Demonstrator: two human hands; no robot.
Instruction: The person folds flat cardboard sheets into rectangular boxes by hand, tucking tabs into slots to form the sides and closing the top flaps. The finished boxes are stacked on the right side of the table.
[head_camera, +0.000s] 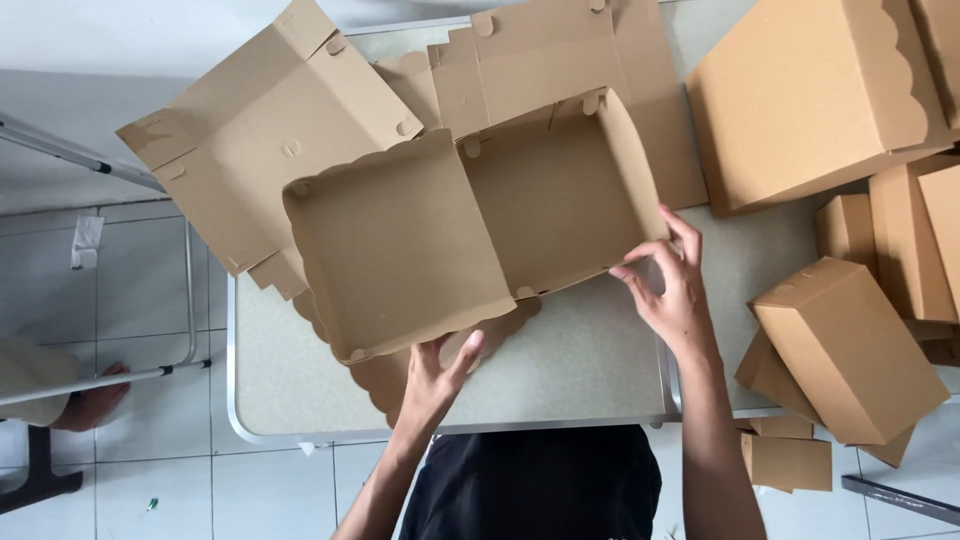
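Note:
A brown cardboard box (470, 230) lies half folded on the grey table (580, 370), its two open tray halves facing up. My left hand (435, 375) reaches under the near edge of the left half, thumb up against the scalloped flap. The near right corner of the right half is pinched by the fingers of my right hand (675, 285). Under the box lie flat unfolded cardboard blanks (270, 130).
Several folded closed boxes (810, 95) stand and lie at the right, one (850, 345) tipped over the table's right edge. A metal frame (190, 290) and tiled floor are at the left, with another person's foot (90, 400) there.

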